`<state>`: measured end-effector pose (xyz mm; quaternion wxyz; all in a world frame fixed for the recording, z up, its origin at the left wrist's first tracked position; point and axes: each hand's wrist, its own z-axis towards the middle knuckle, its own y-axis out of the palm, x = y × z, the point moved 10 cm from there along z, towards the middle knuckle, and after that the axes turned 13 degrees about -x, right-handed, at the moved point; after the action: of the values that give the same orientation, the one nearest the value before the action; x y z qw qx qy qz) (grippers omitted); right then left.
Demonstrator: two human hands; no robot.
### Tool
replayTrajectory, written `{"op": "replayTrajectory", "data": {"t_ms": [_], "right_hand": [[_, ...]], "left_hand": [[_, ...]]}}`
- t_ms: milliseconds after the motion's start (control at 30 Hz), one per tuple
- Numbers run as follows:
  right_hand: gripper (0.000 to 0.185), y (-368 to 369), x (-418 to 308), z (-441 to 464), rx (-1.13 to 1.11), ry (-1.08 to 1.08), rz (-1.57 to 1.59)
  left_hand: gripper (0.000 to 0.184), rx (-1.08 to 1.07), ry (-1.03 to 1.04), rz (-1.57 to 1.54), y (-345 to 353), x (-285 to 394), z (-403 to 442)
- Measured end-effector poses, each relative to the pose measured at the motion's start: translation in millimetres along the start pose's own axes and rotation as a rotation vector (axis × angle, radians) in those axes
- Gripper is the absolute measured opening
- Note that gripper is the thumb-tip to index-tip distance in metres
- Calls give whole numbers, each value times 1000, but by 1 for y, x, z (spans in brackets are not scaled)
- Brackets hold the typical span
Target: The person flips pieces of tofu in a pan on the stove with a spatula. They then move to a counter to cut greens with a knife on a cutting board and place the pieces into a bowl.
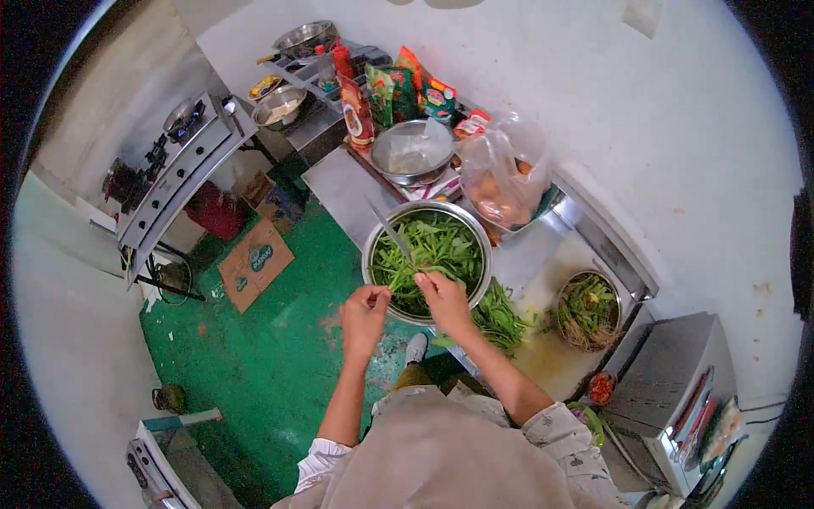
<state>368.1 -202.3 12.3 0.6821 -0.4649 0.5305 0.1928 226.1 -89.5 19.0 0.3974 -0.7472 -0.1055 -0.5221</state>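
My right hand (445,302) is closed around a knife (389,226), its blade pointing up and to the left over a metal bowl (368,270). Cut leafy greens (441,246) fill much of that bowl. At the bowl's near left rim, my left hand (365,321) is closed in a pinch on a green stem (390,291), which the fingers partly hide. A bunch of uncut leafy greens (500,321) lies on the counter just right of my right wrist.
A bowl of rooted trimmings (589,310) stands on the counter (543,360) at right. Behind are a plastic bag of round brown items (500,191), another metal bowl (414,174) and several packets. A stove (181,170) stands left; flattened cardboard (256,265) lies on the floor.
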Motion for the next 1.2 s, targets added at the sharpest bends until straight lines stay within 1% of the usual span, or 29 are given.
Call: {"op": "replayTrajectory", "data": {"t_ms": [33,67,133,167,300,367,400,467,500,533,567,600,633,667,733,767,800,867,900,933,967,1000,1033,1067,1100,1133,1167,1200], "right_hand": [[39,6,1,1,11,63,4],[39,12,-2,5,7,60,1],[39,19,5,12,74,94,74],[39,26,14,16,66,130,100],[39,33,14,23,97,161,148],[35,37,28,29,197,123,168],[35,37,42,36,201,125,167],[38,18,80,45,306,227,282],[35,13,65,42,172,274,510],[35,5,59,38,169,275,510],[32,13,54,37,59,244,668],[30,20,44,37,-49,209,823],[28,27,35,31,-114,256,1027],[28,23,28,26,-114,257,1025],[27,39,12,19,-282,257,1255],[28,46,11,17,-334,274,1284],[28,47,12,18,-328,275,1284],[28,52,7,22,-403,264,1264],[26,52,8,25,-399,261,1291],[26,52,9,27,-397,262,1293],[26,48,12,31,-373,262,1208],[27,45,16,33,-349,261,1123],[27,52,22,35,-347,262,1125],[27,48,32,41,-257,228,736],[27,41,32,44,-165,191,345],[27,45,24,42,-162,194,346],[29,36,8,38,-52,111,189],[30,27,-11,34,56,30,32]], "left_hand": [[14,54,38,76,-4,13,0],[14,109,77,151,-7,23,0],[13,142,86,171,-6,25,4],[13,167,94,195,-8,25,5],[13,162,114,199,-9,29,12],[12,169,146,215,-7,28,15],[12,165,148,214,-9,32,12],[16,189,127,185,-21,40,4],[16,192,128,188,-23,38,7],[16,171,82,127,-24,25,12],[16,147,36,65,-22,12,17],[16,145,37,62,-22,3,23],[15,112,12,-29,-18,-9,32],[15,80,-15,-119,-14,-20,38],[14,63,-18,-113,-15,-12,43],[14,43,-21,-107,-13,-9,46],[14,37,-20,-108,-11,-10,48],[15,39,58,-83,-8,-4,54],[15,35,58,-82,-9,1,55],[15,44,91,-8,-11,11,54],[15,53,122,66,-12,20,53],[15,51,121,68,-11,22,53],[14,69,161,164,-9,30,51],[13,85,202,261,-6,37,49],[13,81,202,261,-3,34,51],[13,134,223,331,-3,33,52],[12,186,245,401,-2,33,51],[12,180,248,401,-2,34,51]]}}
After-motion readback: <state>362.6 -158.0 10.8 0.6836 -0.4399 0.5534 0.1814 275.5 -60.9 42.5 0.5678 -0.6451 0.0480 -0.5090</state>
